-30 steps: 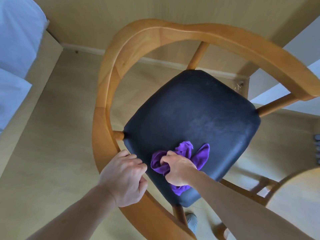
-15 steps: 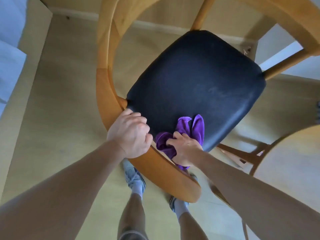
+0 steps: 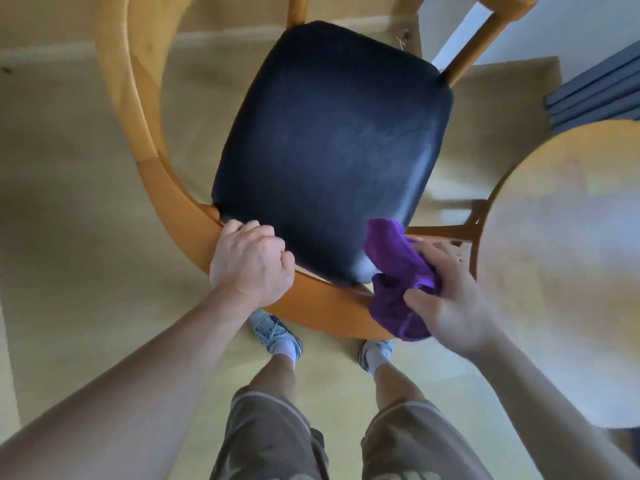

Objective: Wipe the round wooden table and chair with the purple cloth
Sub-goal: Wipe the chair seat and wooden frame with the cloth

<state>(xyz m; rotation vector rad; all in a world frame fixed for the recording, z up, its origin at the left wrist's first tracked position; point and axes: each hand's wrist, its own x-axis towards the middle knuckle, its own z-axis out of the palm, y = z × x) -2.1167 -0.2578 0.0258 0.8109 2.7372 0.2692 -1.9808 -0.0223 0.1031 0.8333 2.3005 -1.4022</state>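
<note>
Left hand [image 3: 251, 263] was curled over the near rail [image 3: 318, 306] of the chair [image 3: 138, 109], gripping it just beside the near-left corner of the seat [image 3: 329, 143]. Right hand [image 3: 446, 303] was closed round the bunched cloth [image 3: 398, 271], thumb across the wad and fingers hidden behind it. Cloth sat at the seat's near-right corner, draped over the rail there; contact with the seat itself could not be confirmed. Table [image 3: 561, 271] stood just right of the chair, close to the right hand. Seat showed faint pale streaks across its middle and right.

Judgement: step in hand was wiping the chair, at the seat edge and rail.

Notes for doing it well:
- Keep the left grip firm so the chair does not shift under pressure.
- Flatten the wad for more contact.
- Follow the rail's curve in overlapping passes, then run along the seat edge.
- Mind the table edge on rightward strokes.
</note>
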